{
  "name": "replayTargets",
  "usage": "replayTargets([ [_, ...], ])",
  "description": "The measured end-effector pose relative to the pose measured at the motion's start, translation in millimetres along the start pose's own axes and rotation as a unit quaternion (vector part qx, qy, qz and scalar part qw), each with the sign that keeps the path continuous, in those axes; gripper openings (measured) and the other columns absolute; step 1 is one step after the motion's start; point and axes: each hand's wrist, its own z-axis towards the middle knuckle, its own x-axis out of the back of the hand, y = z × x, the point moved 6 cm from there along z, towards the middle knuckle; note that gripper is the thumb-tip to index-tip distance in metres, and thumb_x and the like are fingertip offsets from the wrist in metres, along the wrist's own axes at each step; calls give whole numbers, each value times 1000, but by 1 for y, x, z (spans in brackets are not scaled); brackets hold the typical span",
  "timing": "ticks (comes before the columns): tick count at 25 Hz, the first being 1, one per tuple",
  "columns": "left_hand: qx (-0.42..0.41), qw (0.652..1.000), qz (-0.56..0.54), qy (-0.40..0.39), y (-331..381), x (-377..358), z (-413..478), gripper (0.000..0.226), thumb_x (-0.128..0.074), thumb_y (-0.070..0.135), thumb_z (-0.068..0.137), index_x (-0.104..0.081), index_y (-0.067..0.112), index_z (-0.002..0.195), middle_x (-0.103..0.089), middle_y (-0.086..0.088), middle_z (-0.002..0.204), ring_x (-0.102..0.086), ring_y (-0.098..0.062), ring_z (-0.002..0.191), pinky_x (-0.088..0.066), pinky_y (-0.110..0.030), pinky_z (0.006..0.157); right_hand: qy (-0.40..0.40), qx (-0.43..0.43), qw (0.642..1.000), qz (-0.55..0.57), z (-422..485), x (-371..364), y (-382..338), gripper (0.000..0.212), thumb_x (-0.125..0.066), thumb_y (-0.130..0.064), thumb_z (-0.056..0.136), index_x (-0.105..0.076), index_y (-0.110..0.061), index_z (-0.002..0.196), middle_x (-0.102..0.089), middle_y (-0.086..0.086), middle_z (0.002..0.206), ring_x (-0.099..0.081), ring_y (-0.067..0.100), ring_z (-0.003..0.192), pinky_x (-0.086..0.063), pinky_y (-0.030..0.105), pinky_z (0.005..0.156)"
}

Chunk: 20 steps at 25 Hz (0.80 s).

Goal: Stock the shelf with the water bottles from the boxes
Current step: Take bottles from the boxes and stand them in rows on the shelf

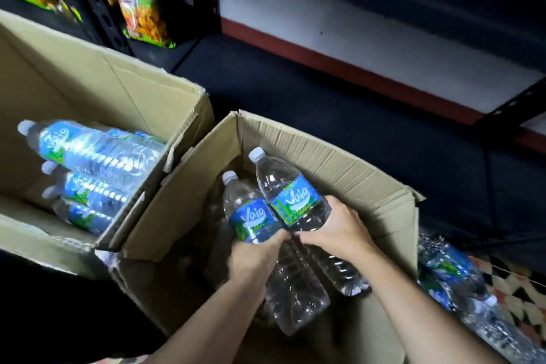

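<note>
Each grip holds one clear plastic water bottle with a blue label over the open cardboard box (pixel 325 156): left hand (pixel 254 257) on one (pixel 251 216), right hand (pixel 336 230) on the other (pixel 292 195). Caps point away from the grips, towards the dark empty shelf (pixel 325 91) beyond, nearer the right hand

Two boxes (pixel 124 103) of bottles (pixel 88 151) side by side before the shelf (pixel 325 103).

The dark shelf (pixel 339 109) is lying bare at right — snack bags (pixel 139 0) are standing on its far left; bottles (pixel 461 284) are resting on the tiled floor (pixel 520 289).
</note>
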Motion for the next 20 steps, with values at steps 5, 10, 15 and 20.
replayTargets([
  [5, -170, 985, 42, -5, 44, 39, -77, 79, -76, 71, 30, -66, 31, 98, -73, 11, 87, -69, -13, 83, -58, -34, 82, 97, 31, 991, 92, -74, 71, -12, 83, -89, -51, 51, -54, -26, 122, -66, -12, 116, -62, 14, 110, -47, 26, 87],
  [10, -392, 919, -18, -15, 115, 76, -156, 64, -90, 50, 48, -58, 30, 99, -70, 20, 85, -65, 7, 82, -52, -17, 73, 275, 79, 939, 191, -135, 110, -37, 77, -83, -66, 40, -55, -34, 104, -67, -14, 98, -65, 14, 98, -54, 36, 86],
  [15, -539, 839, -77, 6, 196, 119, -224, 69, -94, 40, 47, -56, 31, 105, -69, 19, 89, -61, 18, 80, -45, -5, 68, 357, 163, 865, 313, -172, 159, -92, 79, -94, -57, 45, -55, -38, 111, -69, -25, 94, -64, -9, 88, -54, 23, 79],
  [20, -618, 778, -107, 37, 272, 160, -275, 80, -96, 37, 48, -56, 24, 116, -67, 15, 99, -63, 0, 91, -48, -19, 82, 399, 259, 805, 356, -182, 216, -163, 81, -89, -58, 47, -58, -34, 118, -70, -16, 105, -66, 2, 101, -55, 35, 88],
])
